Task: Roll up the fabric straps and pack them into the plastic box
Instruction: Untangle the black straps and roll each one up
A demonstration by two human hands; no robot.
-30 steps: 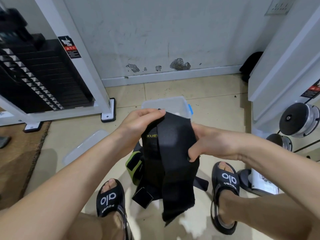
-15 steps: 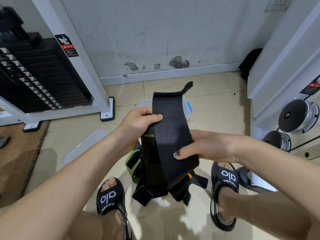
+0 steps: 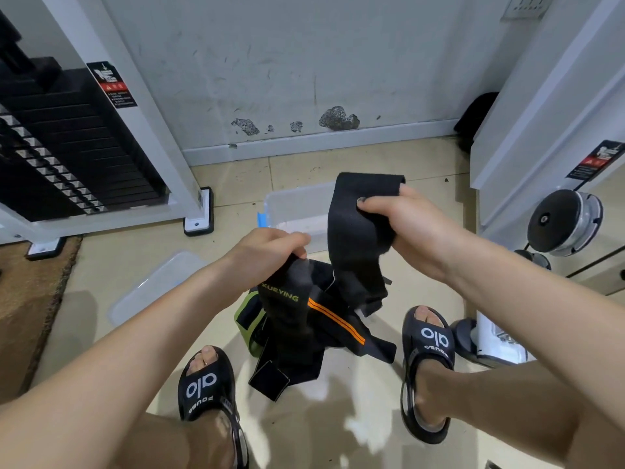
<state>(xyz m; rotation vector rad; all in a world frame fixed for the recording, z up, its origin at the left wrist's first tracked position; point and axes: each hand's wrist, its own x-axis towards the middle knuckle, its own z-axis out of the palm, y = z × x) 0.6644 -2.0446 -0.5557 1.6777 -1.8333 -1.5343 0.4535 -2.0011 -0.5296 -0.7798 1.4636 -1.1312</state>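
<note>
Both hands [image 3: 402, 225] gripping strap [image 3: 355, 231] — above box [image 3: 297, 208]

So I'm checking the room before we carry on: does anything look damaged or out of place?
Yes. The wall has patches of flaked paint just above the skirting. The plastic box stands open with its lid lying apart on the floor, and loose straps sit in a heap between the feet.

Black strap [image 3: 358, 225] in right grip; below left grip black strap with yellow lettering [image 3: 280, 296], orange-striped black strap [image 3: 338, 323], green-edged one [image 3: 248, 319]. Clear box [image 3: 297, 208], blue latch [image 3: 261, 220]. Black sandals [image 3: 206, 387], white logos.
</note>
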